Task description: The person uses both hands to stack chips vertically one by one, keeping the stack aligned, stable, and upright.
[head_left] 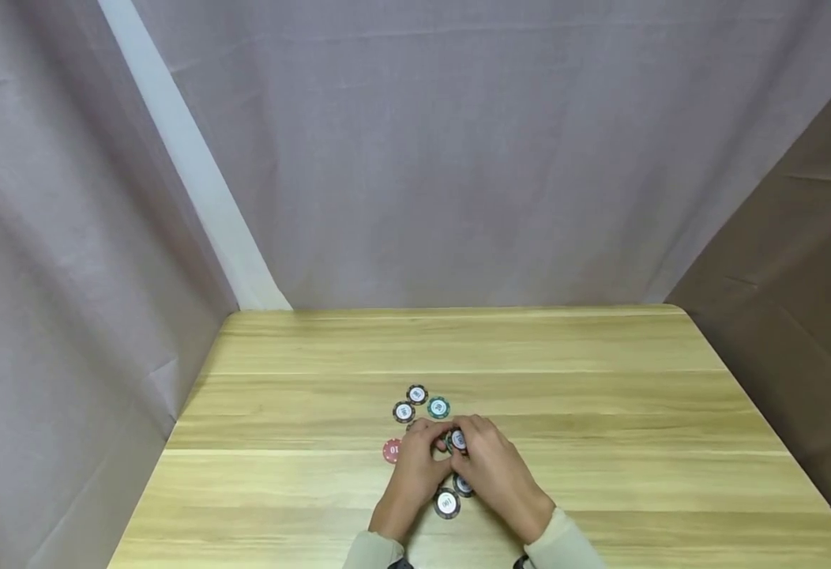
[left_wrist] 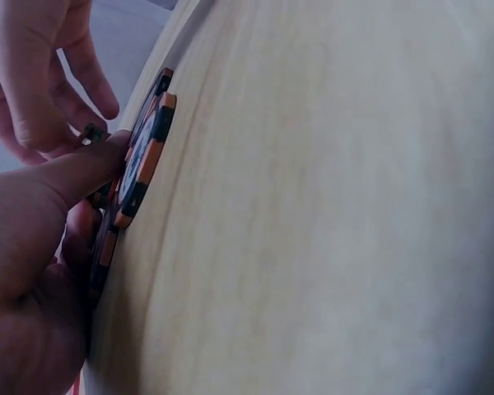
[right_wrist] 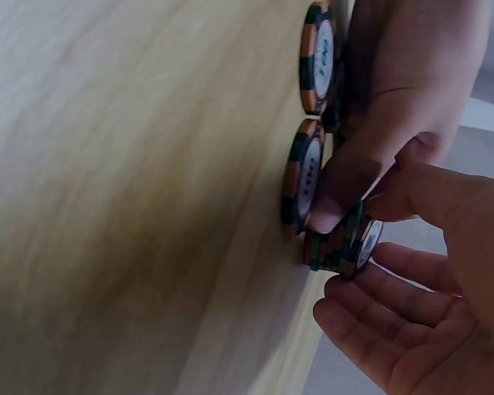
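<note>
A small stack of poker chips [right_wrist: 333,251] stands between my two hands, with a dark-edged, white-centred chip [head_left: 459,439] on top. My right hand [head_left: 494,466] holds the stack from the right, thumb at the near side and fingers curved round the far side. From the left, my left hand [head_left: 419,466] grips it lower down; its thumb [right_wrist: 329,212] presses the side of the stack in the right wrist view. Close below the hands lie two black-and-orange chips [head_left: 447,503], one partly covered by the right hand.
Beyond the hands lie two dark chips [head_left: 404,412] and a green chip [head_left: 438,408]. A red chip [head_left: 391,450] lies beside the left hand, partly hidden. The wooden table [head_left: 600,379] meets grey curtains [head_left: 458,158] at its back edge.
</note>
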`<state>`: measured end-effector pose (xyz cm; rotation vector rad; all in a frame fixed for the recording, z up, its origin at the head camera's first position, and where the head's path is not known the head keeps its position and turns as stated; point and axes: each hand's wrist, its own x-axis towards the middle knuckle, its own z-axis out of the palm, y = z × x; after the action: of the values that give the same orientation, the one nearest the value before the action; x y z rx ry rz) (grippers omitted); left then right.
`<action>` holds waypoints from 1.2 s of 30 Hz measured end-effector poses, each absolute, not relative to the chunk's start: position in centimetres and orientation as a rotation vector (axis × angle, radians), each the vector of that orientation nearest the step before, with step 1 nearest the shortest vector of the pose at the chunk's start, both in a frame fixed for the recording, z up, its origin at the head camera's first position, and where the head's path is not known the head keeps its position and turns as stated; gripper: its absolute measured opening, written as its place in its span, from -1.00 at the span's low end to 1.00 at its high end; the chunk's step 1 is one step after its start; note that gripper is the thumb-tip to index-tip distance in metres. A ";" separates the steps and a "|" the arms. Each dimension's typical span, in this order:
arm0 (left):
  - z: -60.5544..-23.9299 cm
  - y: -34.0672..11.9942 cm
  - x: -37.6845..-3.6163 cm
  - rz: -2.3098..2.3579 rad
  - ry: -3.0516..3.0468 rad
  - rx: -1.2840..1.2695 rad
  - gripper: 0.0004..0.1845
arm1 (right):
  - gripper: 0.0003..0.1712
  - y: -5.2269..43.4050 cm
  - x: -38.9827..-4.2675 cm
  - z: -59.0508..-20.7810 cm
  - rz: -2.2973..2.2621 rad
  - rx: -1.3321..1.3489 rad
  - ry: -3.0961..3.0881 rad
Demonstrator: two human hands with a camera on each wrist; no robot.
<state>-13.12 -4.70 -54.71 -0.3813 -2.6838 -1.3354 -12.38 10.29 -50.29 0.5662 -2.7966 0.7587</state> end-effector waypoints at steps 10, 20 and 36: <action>-54.9 -4.8 -12.5 -1.347 -2.727 -0.373 -0.50 | -0.66 10.3 -11.5 -51.2 0.797 0.497 -2.781; -54.8 -5.4 -12.6 -1.396 -2.709 -0.373 -0.51 | -0.62 10.3 -12.2 -51.5 1.013 0.487 -2.809; -55.1 -4.7 -13.3 -1.396 -2.691 -0.379 -0.57 | -0.53 12.2 -11.9 -50.2 1.186 0.339 -2.877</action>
<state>-13.27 -4.71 -55.14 -0.3788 -2.6909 -1.3962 -11.86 12.24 -50.15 0.3393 -2.8769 1.1864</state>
